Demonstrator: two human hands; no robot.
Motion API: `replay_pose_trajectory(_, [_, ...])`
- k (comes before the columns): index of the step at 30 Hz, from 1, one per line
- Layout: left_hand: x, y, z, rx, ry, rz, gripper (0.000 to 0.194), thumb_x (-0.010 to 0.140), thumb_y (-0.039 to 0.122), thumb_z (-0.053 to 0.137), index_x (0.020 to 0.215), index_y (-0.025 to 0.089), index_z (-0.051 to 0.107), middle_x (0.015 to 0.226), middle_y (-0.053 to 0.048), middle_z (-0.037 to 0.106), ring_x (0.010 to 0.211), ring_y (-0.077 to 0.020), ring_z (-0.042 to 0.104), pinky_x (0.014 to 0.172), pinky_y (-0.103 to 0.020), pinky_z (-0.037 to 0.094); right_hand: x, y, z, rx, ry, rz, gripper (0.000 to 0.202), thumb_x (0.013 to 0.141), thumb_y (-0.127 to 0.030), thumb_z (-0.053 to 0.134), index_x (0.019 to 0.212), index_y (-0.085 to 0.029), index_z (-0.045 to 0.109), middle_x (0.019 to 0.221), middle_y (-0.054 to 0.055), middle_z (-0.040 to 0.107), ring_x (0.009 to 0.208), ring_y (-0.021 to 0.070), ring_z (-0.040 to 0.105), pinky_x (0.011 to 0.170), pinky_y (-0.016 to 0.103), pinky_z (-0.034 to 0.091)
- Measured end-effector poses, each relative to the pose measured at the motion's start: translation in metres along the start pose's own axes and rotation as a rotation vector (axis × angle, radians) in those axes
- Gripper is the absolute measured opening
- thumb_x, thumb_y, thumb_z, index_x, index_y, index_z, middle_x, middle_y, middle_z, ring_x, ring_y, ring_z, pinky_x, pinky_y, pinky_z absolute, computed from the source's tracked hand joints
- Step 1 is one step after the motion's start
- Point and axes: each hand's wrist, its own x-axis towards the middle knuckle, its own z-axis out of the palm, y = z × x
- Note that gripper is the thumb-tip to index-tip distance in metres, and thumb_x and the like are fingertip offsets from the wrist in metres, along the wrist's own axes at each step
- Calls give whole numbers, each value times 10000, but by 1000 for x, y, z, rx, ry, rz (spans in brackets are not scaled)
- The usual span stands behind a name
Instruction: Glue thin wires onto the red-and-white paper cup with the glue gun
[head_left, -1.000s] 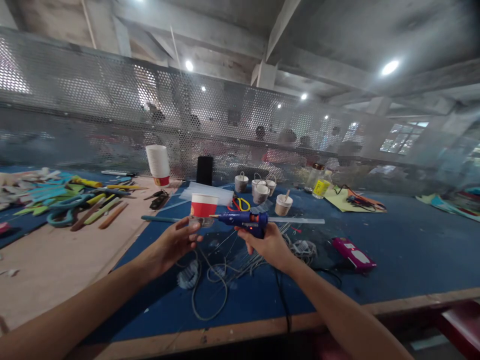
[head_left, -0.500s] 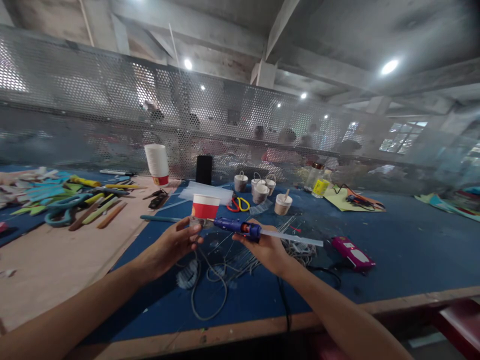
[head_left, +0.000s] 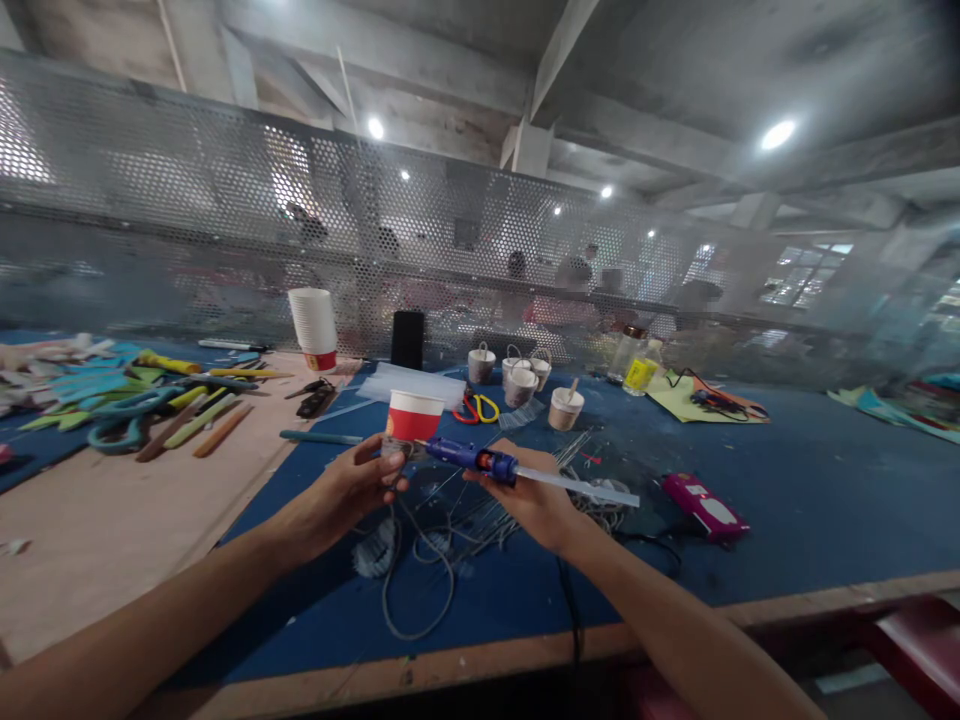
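Observation:
My left hand (head_left: pixel 352 490) holds a red and white paper cup (head_left: pixel 414 418) by its lower part, where grey cord is wrapped round it. In my right hand (head_left: pixel 529 500) is a blue glue gun (head_left: pixel 469 455), with a clear glue stick (head_left: pixel 577 485) poking out of its back. The gun's nozzle points left and is at the side of the cup, by the upper edge of the cord; whether it touches cannot be made out. Loose grey cord (head_left: pixel 418 636) hangs below the cup and loops over the blue table (head_left: pixel 315 620).
Several cord-wrapped cups (head_left: pixel 519 388) and red-yellow scissors (head_left: pixel 480 408) lie beyond my hands. A cup stack (head_left: pixel 313 325), a black phone (head_left: pixel 407 340) and bottles (head_left: pixel 641 370) stand near the mesh screen. Tools (head_left: pixel 187 420) lie left, a magenta box (head_left: pixel 705 507) right.
The cup has shifted slightly to the right and tilted a little. The glue gun has moved slightly left, its back end a bit lower.

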Motion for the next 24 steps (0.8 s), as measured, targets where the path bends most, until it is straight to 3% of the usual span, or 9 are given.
replay_pose_trajectory(7, [-1,0,0,9,0,7,241,747,146,866,932,158,712,821,-19,663,650,-113,673,532,-174,548,0,-3,-2,-54,-34,-34,230,1004,-446,598,986,-223,650,810,7,712,691,168,636,618,267,347])
replay_pose_trajectory(24, [-1,-1,-1,18,-9,-3,284,751,175,874,987,150,718,845,-5,640,657,-93,656,527,-165,534,2,-7,-8,-101,-54,-30,133,972,-346,666,956,-223,616,794,-1,690,682,154,604,620,251,302])
